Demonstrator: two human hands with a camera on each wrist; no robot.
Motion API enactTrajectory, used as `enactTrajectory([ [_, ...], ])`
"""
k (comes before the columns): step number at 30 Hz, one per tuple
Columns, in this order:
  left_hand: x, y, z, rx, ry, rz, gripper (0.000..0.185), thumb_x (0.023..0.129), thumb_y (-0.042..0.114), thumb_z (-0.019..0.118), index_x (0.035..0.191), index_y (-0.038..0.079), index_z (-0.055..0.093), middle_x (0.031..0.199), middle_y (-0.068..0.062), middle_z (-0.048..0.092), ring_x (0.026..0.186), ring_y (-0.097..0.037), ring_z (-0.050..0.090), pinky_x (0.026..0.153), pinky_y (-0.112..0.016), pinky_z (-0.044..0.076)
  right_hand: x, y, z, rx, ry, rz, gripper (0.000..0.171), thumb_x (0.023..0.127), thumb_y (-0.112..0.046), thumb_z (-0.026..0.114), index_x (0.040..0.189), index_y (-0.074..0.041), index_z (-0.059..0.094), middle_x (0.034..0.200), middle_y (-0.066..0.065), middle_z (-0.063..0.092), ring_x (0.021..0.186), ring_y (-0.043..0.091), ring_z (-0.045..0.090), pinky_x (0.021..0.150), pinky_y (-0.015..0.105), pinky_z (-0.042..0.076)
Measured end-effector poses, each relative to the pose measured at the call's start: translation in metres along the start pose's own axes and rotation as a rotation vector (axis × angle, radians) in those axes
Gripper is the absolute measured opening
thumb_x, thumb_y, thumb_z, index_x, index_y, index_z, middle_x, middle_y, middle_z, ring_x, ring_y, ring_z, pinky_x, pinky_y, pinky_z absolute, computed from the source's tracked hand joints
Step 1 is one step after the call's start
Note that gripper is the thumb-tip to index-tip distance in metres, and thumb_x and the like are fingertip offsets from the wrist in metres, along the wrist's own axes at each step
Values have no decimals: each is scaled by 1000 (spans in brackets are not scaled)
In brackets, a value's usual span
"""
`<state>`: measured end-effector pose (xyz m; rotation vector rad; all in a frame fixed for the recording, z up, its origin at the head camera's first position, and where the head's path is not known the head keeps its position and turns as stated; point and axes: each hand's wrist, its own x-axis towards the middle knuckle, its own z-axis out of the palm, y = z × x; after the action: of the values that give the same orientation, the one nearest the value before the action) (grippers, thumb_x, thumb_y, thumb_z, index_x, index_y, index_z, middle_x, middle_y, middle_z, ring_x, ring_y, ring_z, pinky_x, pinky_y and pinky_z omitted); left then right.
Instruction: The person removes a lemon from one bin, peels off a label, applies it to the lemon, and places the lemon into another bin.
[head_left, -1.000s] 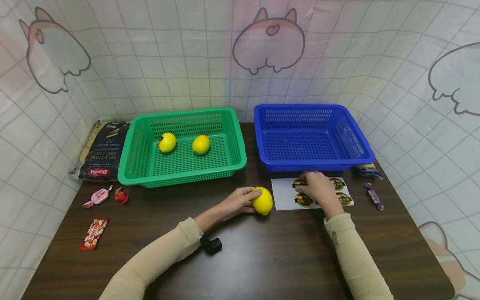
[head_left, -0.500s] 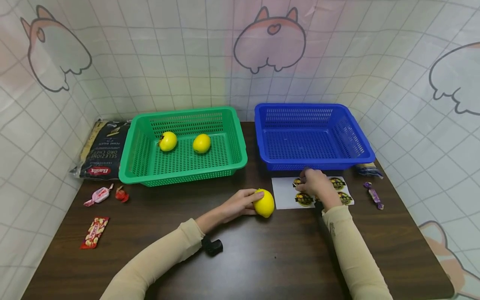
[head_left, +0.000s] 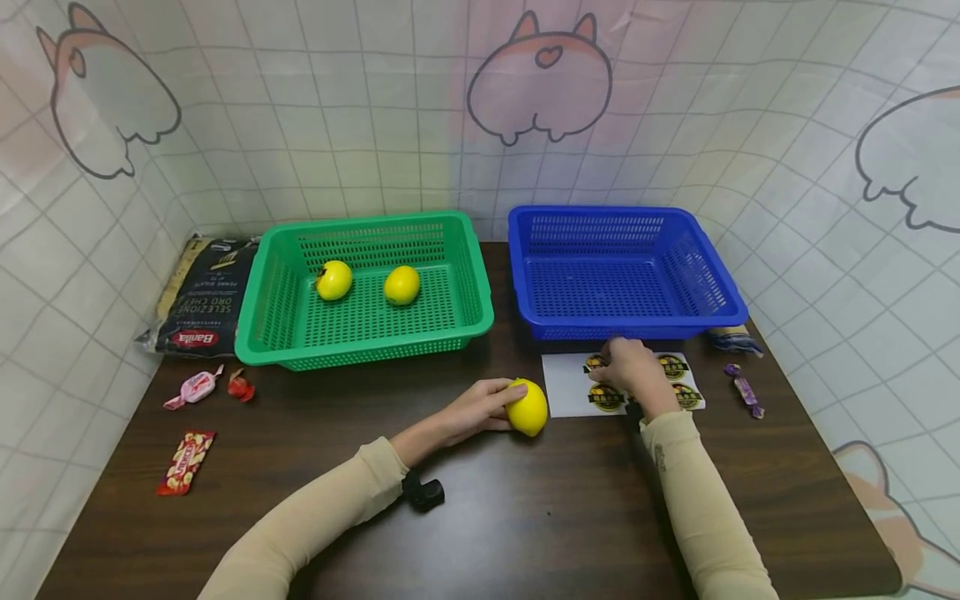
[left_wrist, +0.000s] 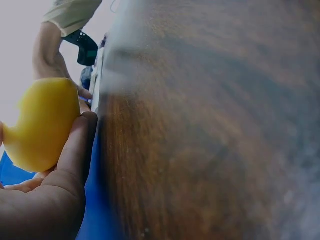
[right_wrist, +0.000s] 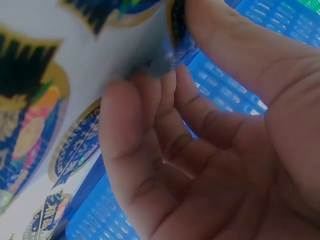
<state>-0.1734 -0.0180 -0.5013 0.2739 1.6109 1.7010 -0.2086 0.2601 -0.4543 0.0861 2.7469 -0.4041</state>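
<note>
A yellow lemon (head_left: 527,407) is held just above or on the table by my left hand (head_left: 480,410), thumb on top and fingers around its side. The left wrist view shows the same lemon (left_wrist: 45,125) close up, its nub pointing left. My right hand (head_left: 637,375) is over a white sheet (head_left: 566,387) of round black-and-gold stickers, its thumb and fingertips pinching at the edge of an upper sticker (head_left: 595,363). Up close, the right hand's curled fingers (right_wrist: 125,120) meet the sheet, and the contact itself is blurred. Nearby lies another sticker (head_left: 606,397).
A green basket (head_left: 367,354) with two yellow fruits (head_left: 402,286) stands at the back left. A blue basket (head_left: 630,325) is behind the sheet. Pasta bag (head_left: 206,292), wrapped candies (head_left: 197,388), a red snack packet (head_left: 186,462) and a purple candy (head_left: 744,392) lie around the sides.
The lemon and left hand have shifted slightly right and down, then stayed still. My right hand keeps working at the same sticker with small finger movements.
</note>
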Motion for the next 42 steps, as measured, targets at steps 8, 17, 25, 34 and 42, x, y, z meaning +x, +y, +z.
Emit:
enactTrajectory([
  [8,-3,4,0,12,-7,-2,53,104,39,50,141,2,49,132,-20,59,107,-21,68,101,-42,56,2,0,-1,-4,-21,9,41,88,-33,74,115,-2,68,118,23,68,103,37,65,86,51,54],
  [17,0,2,-1,-1,-5,3,52,103,38,51,141,2,49,132,-20,60,105,-19,69,100,-41,57,-6,-4,1,-39,50,-60,30,87,-30,76,102,-8,63,97,15,67,79,28,59,67,43,48],
  [25,-3,4,-1,-12,4,2,51,103,36,51,141,0,50,129,-19,61,103,-19,69,100,-41,57,-19,-6,-1,-71,155,-146,30,83,-29,80,101,-11,64,89,11,68,73,28,62,58,43,49],
  [34,-2,12,-1,-23,30,2,51,104,35,50,142,1,49,131,-20,60,103,-18,68,99,-41,57,-46,-23,-15,58,269,-371,17,90,-23,74,103,-12,70,90,8,72,73,21,62,64,37,52],
  [42,0,14,-2,-43,24,16,53,106,36,45,144,-2,44,135,-23,57,103,-17,68,100,-40,57,-69,-53,-17,342,146,-591,17,92,-22,72,107,-14,72,85,0,72,70,9,62,62,20,51],
])
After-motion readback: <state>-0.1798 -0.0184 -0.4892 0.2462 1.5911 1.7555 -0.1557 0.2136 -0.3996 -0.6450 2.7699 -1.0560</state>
